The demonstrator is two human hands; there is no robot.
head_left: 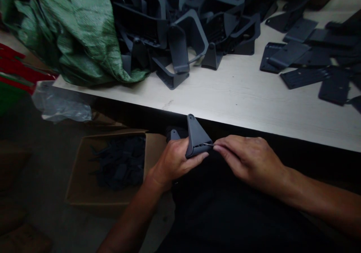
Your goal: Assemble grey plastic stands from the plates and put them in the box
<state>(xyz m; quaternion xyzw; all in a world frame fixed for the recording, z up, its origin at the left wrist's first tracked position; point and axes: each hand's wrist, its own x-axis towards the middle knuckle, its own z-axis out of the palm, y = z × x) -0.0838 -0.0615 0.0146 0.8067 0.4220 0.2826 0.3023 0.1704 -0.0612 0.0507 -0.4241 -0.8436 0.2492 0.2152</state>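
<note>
The left hand (175, 159) grips a grey plastic bracket (197, 138) in front of the bench (220, 99); the right hand (249, 157) pinches a thin metal tool (209, 144) at its slotted edge; this piece appears unfinished; similar brackets (178, 50) lie heaped, presumably pending; the carton (153, 146) holds dark parts (121, 162), stage indeterminable.

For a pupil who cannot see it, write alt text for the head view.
A person's left hand grips a dark grey bracket while the right hand holds a thin rod at its slotted edge. Beyond, a pale table bears heaped grey parts and a green sack; below left sits a cardboard box of dark parts.
</note>
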